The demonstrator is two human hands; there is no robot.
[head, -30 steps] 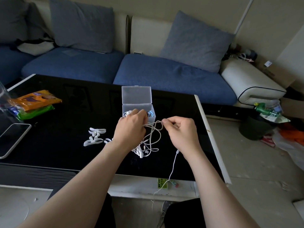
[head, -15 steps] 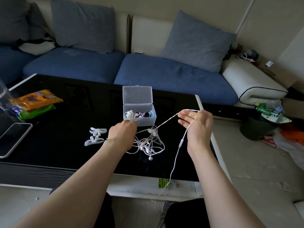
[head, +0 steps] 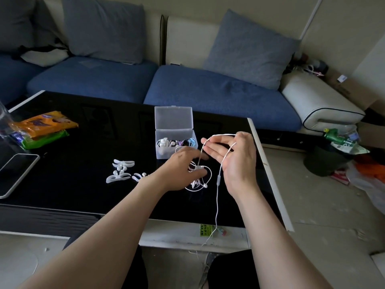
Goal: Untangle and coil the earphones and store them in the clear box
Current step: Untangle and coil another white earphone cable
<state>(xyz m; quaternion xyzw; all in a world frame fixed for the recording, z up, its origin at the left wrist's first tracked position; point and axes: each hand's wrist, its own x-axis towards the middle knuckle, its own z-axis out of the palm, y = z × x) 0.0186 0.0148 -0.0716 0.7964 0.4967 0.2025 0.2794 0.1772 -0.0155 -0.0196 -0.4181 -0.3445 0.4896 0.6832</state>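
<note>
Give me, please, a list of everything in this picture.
sofa: one, blue, at the back
table: one, black, before the sofa
earphone cable: one, white, tangled on the table, end hanging off its front edge
clear box: one, clear, lid open, mid-table
coiled earphones: several, white, black, blue, inside the box
plastic pieces: several, white, left of the tangle
snack packets: two, orange and green, table's far left
phone: one, dark screen, table's left edge
left hand: over the tangle, blurred
right hand: fingers straight, cable looped over them
</note>
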